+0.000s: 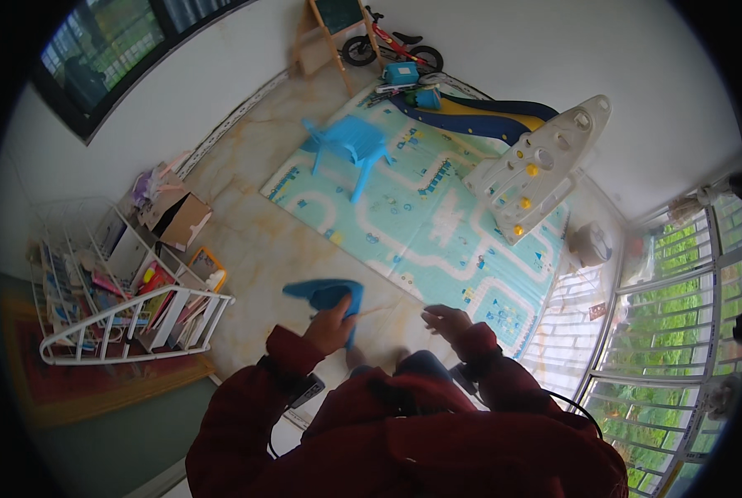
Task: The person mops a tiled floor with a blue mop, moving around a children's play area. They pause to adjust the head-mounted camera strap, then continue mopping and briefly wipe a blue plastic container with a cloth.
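My left hand (330, 330) grips the edge of a blue plastic piece (330, 294), which looks like a child's chair partly covered by the fingers. It is above the marbled tile floor, in front of my feet. My right hand (448, 324) hangs free at the near edge of a play mat (402, 224), loosely bent with nothing in it. On that mat's far left side stands a blue plastic child's chair (352, 137).
A slide (480, 115) with a grey climbing panel (542, 168) stands at the back right. Farther back are an easel (339, 18) and a red balance bike (396, 46). A white rack of books (140, 311) and a cardboard box (181, 221) are left; a stool (590, 244) is right.
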Demonstrator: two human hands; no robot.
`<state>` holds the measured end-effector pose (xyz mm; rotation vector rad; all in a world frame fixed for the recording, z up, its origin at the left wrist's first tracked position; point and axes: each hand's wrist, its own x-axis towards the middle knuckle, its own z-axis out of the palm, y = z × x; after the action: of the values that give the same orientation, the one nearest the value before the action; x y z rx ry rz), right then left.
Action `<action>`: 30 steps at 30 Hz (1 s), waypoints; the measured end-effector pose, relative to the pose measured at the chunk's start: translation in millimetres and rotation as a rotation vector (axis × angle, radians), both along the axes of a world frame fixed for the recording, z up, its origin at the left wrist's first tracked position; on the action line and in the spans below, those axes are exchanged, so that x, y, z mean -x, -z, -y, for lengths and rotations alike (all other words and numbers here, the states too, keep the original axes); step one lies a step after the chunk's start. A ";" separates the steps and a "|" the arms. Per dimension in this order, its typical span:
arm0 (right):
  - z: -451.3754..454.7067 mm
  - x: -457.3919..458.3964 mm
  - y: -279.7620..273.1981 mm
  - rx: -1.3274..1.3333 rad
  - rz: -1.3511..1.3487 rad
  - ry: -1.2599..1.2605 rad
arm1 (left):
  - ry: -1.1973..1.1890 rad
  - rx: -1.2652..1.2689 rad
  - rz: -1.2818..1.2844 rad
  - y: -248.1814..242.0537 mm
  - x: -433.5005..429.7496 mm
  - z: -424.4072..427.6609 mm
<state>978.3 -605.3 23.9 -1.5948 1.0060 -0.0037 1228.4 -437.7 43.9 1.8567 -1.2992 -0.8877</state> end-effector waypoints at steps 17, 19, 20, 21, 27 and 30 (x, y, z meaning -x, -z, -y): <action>359.5 -35.5 44.1 0.245 0.223 0.318 | -0.060 -0.339 0.038 -4.8 -67.4 237.5; 426.4 0.8 37.4 0.574 0.254 0.434 | -0.165 -0.412 0.234 3.1 -96.0 234.4; 461.4 24.0 23.9 0.730 0.143 0.465 | -0.187 -0.437 0.288 5.0 -105.5 232.2; 494.0 45.2 4.9 0.770 0.112 0.555 | -0.191 -0.478 0.275 5.7 -113.9 231.0; 601.5 123.7 -142.9 1.413 0.071 0.974 | -0.221 -0.651 0.057 0.4 -119.5 250.6; 628.0 125.6 -166.5 1.635 -0.070 0.848 | -0.157 -0.684 0.027 1.2 -125.4 279.9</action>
<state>852.8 -1233.4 190.4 -2.3215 1.8300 -1.7334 1353.8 -717.5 42.7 2.4487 -0.8999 -1.3346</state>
